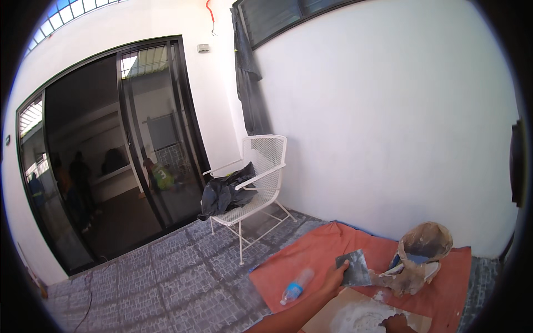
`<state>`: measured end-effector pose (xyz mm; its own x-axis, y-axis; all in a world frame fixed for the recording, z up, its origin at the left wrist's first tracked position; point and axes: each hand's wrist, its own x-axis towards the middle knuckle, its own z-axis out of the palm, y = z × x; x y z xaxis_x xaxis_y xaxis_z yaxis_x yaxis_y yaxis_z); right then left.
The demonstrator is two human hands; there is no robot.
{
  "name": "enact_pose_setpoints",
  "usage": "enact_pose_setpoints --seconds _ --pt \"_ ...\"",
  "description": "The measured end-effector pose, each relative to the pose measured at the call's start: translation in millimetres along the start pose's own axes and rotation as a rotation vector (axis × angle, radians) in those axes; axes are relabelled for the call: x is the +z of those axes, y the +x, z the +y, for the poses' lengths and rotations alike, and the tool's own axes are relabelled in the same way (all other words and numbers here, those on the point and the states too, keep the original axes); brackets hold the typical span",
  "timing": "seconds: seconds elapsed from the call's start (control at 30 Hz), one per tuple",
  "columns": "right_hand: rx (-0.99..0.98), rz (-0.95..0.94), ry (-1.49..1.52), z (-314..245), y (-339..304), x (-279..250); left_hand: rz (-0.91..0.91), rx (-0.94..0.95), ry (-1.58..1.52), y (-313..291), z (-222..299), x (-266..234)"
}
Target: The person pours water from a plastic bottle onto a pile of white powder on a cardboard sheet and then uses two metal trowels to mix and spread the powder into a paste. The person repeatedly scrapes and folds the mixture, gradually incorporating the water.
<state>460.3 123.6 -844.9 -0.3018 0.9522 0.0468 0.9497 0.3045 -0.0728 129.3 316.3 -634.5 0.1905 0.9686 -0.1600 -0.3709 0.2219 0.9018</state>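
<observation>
My left hand [335, 277] is closed on the edge of a dark grey rectangular plate [360, 268] with pale smears, its thumb lying on top. Below it, a mound of white powder [355, 318] is heaped on a piece of cardboard [417, 320]. At the lower edge my right hand [396, 322] is down at the powder with its fingers curled; what they hold, if anything, is too small to make out. Right of the plate stands an open, torn brown paper sack [425, 242], whitish inside its lower flap. A clear plastic bottle [297, 288] with a blue label lies left of my left hand.
A red-orange cloth [311, 252] covers the tiled floor [166, 283] under these things. Beyond it stands a white metal chair [265, 176] with a black plastic bag [225, 194] on its seat. A white wall [388, 111] rises behind; sliding glass doors [152, 139] are at the left.
</observation>
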Motion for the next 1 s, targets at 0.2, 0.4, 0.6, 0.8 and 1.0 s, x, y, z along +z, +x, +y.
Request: enact_pose_setpoints --seconds 0.2,0.4,0.6,0.8,1.0 --pt "0.022 -0.047 0.028 -5.3 -2.1 -38.6 0.020 0.012 -0.001 9.6 -2.1 2.0" --pt "-0.017 -0.056 0.092 -1.4 -1.3 -41.5 0.069 -0.045 0.092 -2.1 -0.3 -1.7" --pt "-0.169 0.058 0.091 23.5 11.8 -17.5 0.164 -0.104 0.044 -16.2 1.5 -6.0" --pt "-0.199 0.037 0.103 37.8 29.0 -17.0 0.217 -0.065 0.160 -19.2 4.2 -20.2" --pt "-0.211 0.037 0.165 39.1 33.1 -29.0 0.196 0.025 0.163 -24.6 4.0 -21.0"
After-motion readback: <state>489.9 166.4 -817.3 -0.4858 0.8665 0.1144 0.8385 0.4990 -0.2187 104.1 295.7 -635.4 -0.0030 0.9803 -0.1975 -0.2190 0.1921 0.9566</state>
